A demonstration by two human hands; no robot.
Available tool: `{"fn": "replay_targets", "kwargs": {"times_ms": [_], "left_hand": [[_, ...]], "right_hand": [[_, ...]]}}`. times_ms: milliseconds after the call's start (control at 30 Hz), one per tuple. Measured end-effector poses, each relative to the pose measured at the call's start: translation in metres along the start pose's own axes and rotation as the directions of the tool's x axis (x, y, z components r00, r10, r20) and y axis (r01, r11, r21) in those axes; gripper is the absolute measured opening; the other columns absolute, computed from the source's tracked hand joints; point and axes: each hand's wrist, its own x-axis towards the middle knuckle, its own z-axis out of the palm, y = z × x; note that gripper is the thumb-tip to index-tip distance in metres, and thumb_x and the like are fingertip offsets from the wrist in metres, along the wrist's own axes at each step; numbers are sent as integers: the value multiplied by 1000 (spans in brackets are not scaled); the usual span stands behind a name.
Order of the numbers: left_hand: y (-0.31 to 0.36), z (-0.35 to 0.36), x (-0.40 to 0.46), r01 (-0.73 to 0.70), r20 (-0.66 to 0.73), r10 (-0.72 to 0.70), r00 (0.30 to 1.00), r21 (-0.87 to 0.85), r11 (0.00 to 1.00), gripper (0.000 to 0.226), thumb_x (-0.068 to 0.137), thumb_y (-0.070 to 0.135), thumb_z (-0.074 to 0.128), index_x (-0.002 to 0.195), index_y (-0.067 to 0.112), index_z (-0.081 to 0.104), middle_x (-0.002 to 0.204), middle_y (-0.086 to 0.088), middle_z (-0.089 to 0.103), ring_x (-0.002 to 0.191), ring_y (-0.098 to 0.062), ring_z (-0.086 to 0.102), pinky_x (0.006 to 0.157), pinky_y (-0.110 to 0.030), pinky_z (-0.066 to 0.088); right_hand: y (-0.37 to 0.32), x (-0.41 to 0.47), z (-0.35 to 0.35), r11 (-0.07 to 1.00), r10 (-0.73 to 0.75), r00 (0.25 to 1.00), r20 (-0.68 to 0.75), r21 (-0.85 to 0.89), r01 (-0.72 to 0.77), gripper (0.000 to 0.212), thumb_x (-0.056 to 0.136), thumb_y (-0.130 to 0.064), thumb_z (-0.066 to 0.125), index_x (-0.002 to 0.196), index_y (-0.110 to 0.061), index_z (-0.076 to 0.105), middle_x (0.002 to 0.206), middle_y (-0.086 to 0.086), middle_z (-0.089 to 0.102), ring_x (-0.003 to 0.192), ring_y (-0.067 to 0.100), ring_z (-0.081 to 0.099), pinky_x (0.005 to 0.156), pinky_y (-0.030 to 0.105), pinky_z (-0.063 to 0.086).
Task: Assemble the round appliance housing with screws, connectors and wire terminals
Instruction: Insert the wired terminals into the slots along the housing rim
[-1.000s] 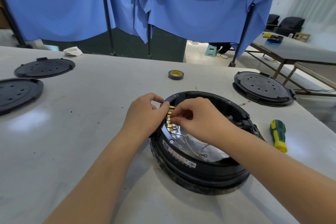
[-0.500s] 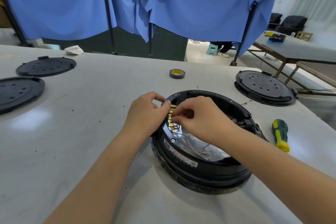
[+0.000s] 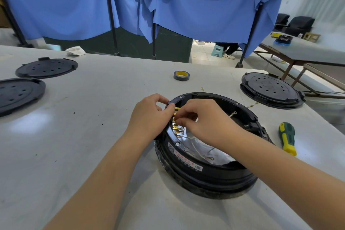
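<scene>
I'm working at the round black plastic appliance housing point(image 3: 205, 166), which is sitting on the pale grey table point(image 3: 84, 136) right in front of me, open side up. My left hand point(image 3: 149, 115) is curling over the housing's left rim, thumb and forefinger pinching at the top of the row of brass wire terminals point(image 3: 176, 126) to steady it. My right hand point(image 3: 203, 119) is reaching in from the other side, fingertips pressed together on something small at that same row; I cannot tell exactly which terminal it is gripping, as my knuckles are hiding the contact.

By my reckoning I'm seating a connector onto its tab, so I'm wanting a straight push along the tab, no twisting, with the left hand bracing the strip so it isn't bending. One pale wire with a ring end point(image 3: 211, 158) is lying loose on the shiny inner plate, and another is resting near the far wall, both apparently waiting their turn. I'm minding not to snag them. The green and yellow handled screwdriver point(image 3: 287, 138) is lying on the table just beside the housing, untouched.
</scene>
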Motion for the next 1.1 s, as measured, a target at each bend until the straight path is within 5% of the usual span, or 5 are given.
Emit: {"fn": "replay_targets", "kwargs": {"times_ms": [700,1100], "left_hand": [[4,-2,-2,13,16,-13,1000,5,1000,11,86,36,63,91,28,66,59,-8,68,57,-18,63,57,-29,48],[1,-6,-1,70,96,-62,993,-86,994,16,81,40,72,91,30,64,61,-11,68,56,-23,67,57,-39,56]], "right_hand": [[4,-1,2,1000,-25,1000,-19,14,25,7,85,-19,69,85,-19,76,76,-5,68,73,8,61,73,31,53],[15,3,-37,992,17,996,-90,125,-6,5,82,-32,73,87,-31,74,78,-15,70,77,-4,64,71,11,51]]}}
